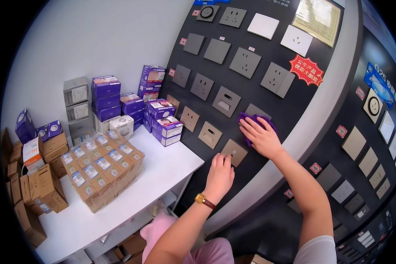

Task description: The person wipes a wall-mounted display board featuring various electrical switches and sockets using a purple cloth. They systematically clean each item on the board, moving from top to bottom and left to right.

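Note:
My right hand (262, 137) presses a bunched purple cloth (271, 124) against the dark display board (198, 171). The cloth covers the lower part of a grey wall plate (258, 111). Lower and to the left, my left hand (219, 173) rests its curled fingertips at the lower left edge of a gold wall plate (236, 152), holding nothing that I can see. A watch (201, 199) with a brown strap is on the left wrist. Nearest to the left of these are a gold plate with a slot (210, 134) and a gold socket (189, 118).
Left of the board, a white table (165, 168) carries a film-wrapped block of cardboard boxes (105, 171), stacked purple boxes (166, 127) and brown cartons (46, 188). A pale rounded pillar edge (297, 132) separates this board from another display panel (346, 158) at right.

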### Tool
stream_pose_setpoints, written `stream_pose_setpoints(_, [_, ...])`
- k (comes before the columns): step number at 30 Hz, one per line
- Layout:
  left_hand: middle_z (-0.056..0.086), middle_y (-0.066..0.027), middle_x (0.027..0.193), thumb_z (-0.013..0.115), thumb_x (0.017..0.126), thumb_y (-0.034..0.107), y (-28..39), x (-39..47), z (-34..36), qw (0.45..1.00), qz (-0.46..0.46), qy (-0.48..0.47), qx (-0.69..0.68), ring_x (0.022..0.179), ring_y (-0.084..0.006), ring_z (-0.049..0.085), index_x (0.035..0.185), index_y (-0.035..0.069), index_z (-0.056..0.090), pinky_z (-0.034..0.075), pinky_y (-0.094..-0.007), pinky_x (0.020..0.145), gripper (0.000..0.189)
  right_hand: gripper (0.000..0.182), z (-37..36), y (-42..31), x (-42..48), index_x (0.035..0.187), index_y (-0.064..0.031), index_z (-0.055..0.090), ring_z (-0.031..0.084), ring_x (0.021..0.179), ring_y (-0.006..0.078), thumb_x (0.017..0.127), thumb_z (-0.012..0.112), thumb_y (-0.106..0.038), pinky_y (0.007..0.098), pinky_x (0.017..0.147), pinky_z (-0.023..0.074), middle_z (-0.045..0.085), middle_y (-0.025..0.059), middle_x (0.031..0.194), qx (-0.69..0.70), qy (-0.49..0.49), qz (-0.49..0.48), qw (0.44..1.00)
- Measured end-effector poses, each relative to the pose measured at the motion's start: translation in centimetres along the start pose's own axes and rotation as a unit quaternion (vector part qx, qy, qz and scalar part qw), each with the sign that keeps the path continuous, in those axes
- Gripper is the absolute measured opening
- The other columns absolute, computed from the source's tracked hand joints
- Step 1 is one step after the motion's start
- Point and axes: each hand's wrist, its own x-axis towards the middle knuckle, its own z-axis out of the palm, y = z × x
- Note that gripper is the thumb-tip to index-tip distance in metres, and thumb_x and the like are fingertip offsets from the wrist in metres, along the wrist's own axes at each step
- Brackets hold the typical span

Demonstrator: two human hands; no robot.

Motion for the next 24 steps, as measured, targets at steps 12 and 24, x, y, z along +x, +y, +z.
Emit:
stream_pose_setpoints(12, [0.051,-0.0215,0.126,0.064,0.087,0.007,0.4,0.3,-0.1,1.0,-0.014,0.006,-0.015,0.127,-0.0405,0.045,0.127,-0.005,0.05,0.041,-0.0446,0.107,0.044,0.055,1.2,0.2,3.6,0.134,-0.0046,0.054,0.048,0.131,0.0243,0.081,0.063,-0.015,0.0386,0.11,0.0374,0.055,0.0086,0.137,0.047,0.105,0.083,0.99])
stream_pose_setpoints(24, [0.051,-0.0213,0.125,0.064,0.087,0.006,0.4,0.3,0.1,1.0,0.0,0.001,-0.002,0.127,-0.0408,0.045,0.127,-0.006,0.049,0.041,-0.0445,0.107,0.045,0.045,0.6,0.7,2.1,0.125,-0.0027,0.061,0.049,0.132,0.0232,0.081,0.057,-0.009,0.0391,0.111,0.0373,0.058,0.0064,0.135,0.052,0.14,0.084,0.985])
